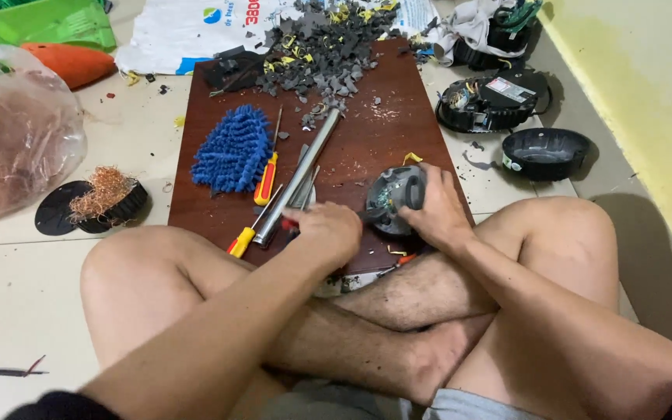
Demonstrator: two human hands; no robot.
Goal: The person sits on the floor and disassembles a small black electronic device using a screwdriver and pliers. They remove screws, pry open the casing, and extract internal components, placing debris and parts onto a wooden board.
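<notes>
I sit cross-legged with a dark red wooden board point(367, 132) in front of my knees. My right hand point(435, 211) grips a round grey motor-like part point(393, 198) standing on the board's near edge. My left hand point(328, 232) is closed on a red-handled tool point(290, 224) whose tip points into that part. Beside my left hand lie a long grey metal tube point(299, 176), a yellow-handled screwdriver point(247, 233) and an orange-and-yellow-handled screwdriver point(266, 177).
A blue fluffy mop pad point(232, 150) lies on the board's left side, a heap of grey scraps point(322, 48) at its far end. Left: copper wire tangle point(104, 190) on a black ring, clear plastic bag point(9, 128). Right: black round housings point(490, 103), a black bowl-shaped shell point(546, 152).
</notes>
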